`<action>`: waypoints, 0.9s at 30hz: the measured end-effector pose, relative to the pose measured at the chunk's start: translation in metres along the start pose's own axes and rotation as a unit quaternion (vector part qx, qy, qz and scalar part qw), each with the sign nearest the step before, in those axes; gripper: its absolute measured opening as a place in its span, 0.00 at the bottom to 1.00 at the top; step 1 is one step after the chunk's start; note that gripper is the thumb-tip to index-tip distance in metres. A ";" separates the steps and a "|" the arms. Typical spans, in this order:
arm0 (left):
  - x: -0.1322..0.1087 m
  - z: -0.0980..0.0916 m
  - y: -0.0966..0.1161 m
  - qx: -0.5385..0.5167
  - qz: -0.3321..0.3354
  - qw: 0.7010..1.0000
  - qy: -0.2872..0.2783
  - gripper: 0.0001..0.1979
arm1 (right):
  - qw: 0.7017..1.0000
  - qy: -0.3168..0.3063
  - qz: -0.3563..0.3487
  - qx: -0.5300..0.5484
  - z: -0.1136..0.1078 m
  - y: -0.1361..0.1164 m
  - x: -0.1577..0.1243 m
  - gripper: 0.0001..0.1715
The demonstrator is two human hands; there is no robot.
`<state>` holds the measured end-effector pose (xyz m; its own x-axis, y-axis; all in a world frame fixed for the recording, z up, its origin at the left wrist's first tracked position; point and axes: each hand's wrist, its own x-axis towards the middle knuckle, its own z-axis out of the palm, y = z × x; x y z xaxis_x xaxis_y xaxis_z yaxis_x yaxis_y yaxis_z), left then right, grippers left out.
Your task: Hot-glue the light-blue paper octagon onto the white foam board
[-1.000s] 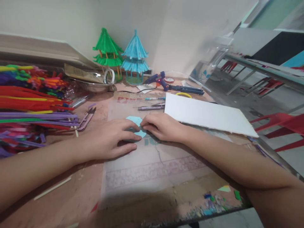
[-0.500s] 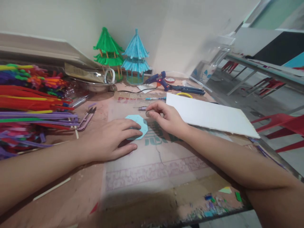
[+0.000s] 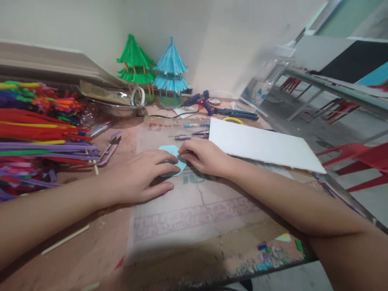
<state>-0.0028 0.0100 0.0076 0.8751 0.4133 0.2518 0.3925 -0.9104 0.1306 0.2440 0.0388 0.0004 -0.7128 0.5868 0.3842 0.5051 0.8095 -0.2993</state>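
Observation:
A light blue octagonal piece lies flat on a translucent printed sheet on the table. My left hand rests palm down with its fingers spread, the fingertips lying on that piece and covering its left part. At the piece's right edge is my right hand, thumb and forefinger pinched together; whatever they hold, if anything, is too small or hidden to tell. Just beyond the right hand lie a slim pen-like tool and a blue pen.
Pipe cleaners are heaped at left beside thread snips. At the back stand a green pagoda model, a blue pagoda model and a glue gun. A white board lies right, a thin stick front left.
My right hand has moved left and nearer to me, from beside the pen-like tool to the octagon's right edge. My left hand stays on the piece. The view shifted slightly.

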 end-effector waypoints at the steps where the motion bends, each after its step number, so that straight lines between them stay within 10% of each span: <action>1: 0.000 0.000 0.000 0.001 0.004 1.000 -0.001 0.16 | 1.000 -0.004 0.000 0.003 0.000 -0.001 0.000 0.07; 14: 0.000 -0.001 0.000 0.005 0.007 1.000 -0.004 0.16 | 1.000 0.002 0.007 0.001 0.000 -0.002 0.000 0.07; 22: -0.002 0.001 0.001 -0.002 -0.010 1.000 -0.001 0.16 | 0.973 0.129 0.129 0.140 -0.003 -0.002 -0.001 0.08; 27: -0.001 -0.001 0.001 -0.001 0.001 1.000 -0.006 0.16 | 0.978 0.084 0.101 0.161 -0.003 -0.007 -0.003 0.07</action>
<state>-0.0038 0.0089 0.0084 0.8795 0.4106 0.2407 0.3893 -0.9116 0.1324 0.2439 0.0319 0.0041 -0.5109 0.7509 0.4185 0.4289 0.6446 -0.6329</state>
